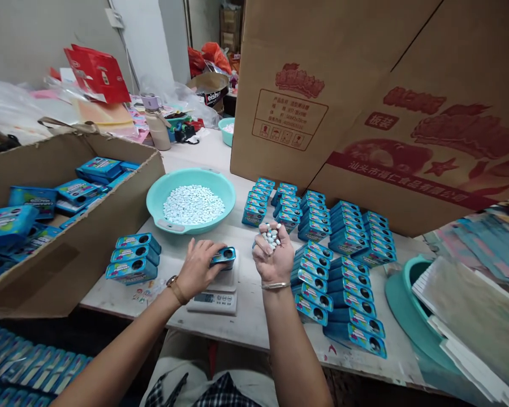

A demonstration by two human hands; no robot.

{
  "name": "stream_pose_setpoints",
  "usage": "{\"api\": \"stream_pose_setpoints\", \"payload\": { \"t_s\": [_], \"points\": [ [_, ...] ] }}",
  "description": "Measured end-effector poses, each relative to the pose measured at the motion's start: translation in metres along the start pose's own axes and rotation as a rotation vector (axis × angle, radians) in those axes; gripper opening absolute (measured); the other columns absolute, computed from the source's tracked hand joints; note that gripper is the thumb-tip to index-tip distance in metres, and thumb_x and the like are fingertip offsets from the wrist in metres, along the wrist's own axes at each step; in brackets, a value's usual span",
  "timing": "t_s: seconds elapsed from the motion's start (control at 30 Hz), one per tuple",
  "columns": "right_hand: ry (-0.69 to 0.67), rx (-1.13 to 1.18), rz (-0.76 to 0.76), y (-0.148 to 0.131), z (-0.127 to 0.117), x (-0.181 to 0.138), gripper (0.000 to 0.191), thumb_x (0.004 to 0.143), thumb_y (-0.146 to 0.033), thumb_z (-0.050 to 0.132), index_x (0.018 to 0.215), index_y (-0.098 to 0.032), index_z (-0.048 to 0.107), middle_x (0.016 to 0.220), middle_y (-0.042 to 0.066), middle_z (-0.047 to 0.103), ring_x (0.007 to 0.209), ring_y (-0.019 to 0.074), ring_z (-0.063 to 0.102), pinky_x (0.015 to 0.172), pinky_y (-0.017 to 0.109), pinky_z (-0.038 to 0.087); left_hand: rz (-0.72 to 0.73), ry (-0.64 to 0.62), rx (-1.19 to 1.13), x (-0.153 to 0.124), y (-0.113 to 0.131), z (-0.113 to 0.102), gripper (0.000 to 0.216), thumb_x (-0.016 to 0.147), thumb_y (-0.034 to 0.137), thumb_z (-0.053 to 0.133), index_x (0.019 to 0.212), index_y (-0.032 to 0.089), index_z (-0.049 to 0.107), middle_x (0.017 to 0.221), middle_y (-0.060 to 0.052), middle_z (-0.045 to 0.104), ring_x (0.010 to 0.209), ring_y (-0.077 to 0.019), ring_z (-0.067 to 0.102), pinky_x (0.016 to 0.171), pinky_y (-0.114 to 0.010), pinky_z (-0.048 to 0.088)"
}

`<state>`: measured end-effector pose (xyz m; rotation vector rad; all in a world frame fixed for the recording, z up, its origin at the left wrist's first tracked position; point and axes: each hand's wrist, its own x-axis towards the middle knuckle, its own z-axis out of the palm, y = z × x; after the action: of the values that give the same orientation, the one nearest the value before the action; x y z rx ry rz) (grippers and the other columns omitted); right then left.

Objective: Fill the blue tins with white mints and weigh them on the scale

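My left hand (198,267) grips a small blue tin (223,256) with a dark round hole in its top. The tin is over the plate of a white digital scale (220,301); whether it rests there I cannot tell. Palm up, my right hand (275,257) is curled around a heap of pale candies (271,236), to the right of the scale. Behind my left hand stands a turquoise basin (158,199) holding many more of these pale candies. Three blue tins (133,255) stand upright in a row left of my left hand.
Rows of blue tins (318,271) stand to the right. A cardboard box (80,271) of tins sits at left. A large carton (297,34) rises behind. A green basin (401,294) with papers is at far right. A bottle (158,127) stands at the back.
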<state>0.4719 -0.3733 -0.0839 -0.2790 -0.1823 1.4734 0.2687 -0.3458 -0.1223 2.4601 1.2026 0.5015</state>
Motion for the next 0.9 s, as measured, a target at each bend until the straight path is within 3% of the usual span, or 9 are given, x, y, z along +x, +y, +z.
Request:
{"api": "stream_pose_setpoints", "payload": {
  "t_s": [0.2,0.43,0.63,0.7,0.8,0.9],
  "points": [
    [0.026,-0.051,0.016,0.016,0.0,0.014,0.014,0.091,-0.032,0.05,0.091,-0.022,0.06,0.069,-0.004,0.056,0.039,0.0047,0.032,0.033,0.013,0.023,-0.007,0.019,-0.03,-0.008,-0.012,-0.001,0.052,0.086,0.039,0.059,0.134,0.025,0.046,0.128,-0.012,0.057,0.121,-0.0312,0.05,0.109,-0.061,0.027],
    [0.132,-0.07,0.1,0.021,-0.01,0.018,0.01,0.084,-0.026,0.055,0.081,-0.018,0.058,0.069,-0.003,0.055,0.046,0.0058,0.043,0.035,0.013,0.032,-0.003,0.07,-0.073,-0.012,-0.014,-0.004,0.061,0.083,0.04,0.065,0.138,0.024,0.044,0.132,-0.013,0.056,0.124,-0.0313,0.049,0.11,-0.056,0.029],
    [0.192,-0.112,0.081,0.021,-0.023,0.019,0.012,0.08,-0.024,0.055,0.087,-0.018,0.062,0.062,-0.006,0.046,0.043,0.0053,0.039,0.036,0.014,0.031,-0.025,0.023,-0.095,-0.001,-0.002,0.003,0.042,0.082,0.035,0.067,0.121,0.023,0.057,0.121,-0.01,0.064,0.123,-0.0304,0.052,0.114,-0.064,0.021],
    [0.187,-0.132,0.063,0.019,-0.027,0.02,0.012,0.079,-0.023,0.055,0.088,-0.019,0.062,0.062,-0.006,0.047,0.043,0.0051,0.039,0.036,0.014,0.03,-0.039,0.038,-0.115,-0.002,-0.003,-0.001,0.054,0.081,0.038,0.069,0.129,0.023,0.052,0.128,-0.012,0.061,0.127,-0.0319,0.049,0.115,-0.066,0.018],
    [0.177,-0.157,0.045,0.014,-0.031,0.021,0.012,0.076,-0.018,0.056,0.087,-0.02,0.062,0.064,-0.006,0.048,0.044,0.0048,0.039,0.037,0.013,0.029,-0.067,0.143,-0.161,-0.012,-0.012,-0.016,0.084,0.078,0.048,0.071,0.147,0.021,0.032,0.145,-0.018,0.047,0.137,-0.0355,0.04,0.117,-0.064,0.019],
    [0.204,-0.15,0.042,0.008,-0.034,0.022,0.015,0.074,-0.014,0.057,0.086,-0.02,0.061,0.066,-0.005,0.049,0.047,0.0048,0.041,0.038,0.012,0.03,-0.107,0.322,-0.222,-0.03,-0.025,-0.036,0.09,0.077,0.051,0.072,0.15,0.024,0.027,0.147,-0.016,0.045,0.138,-0.0334,0.04,0.117,-0.057,0.029]
  ]
}}
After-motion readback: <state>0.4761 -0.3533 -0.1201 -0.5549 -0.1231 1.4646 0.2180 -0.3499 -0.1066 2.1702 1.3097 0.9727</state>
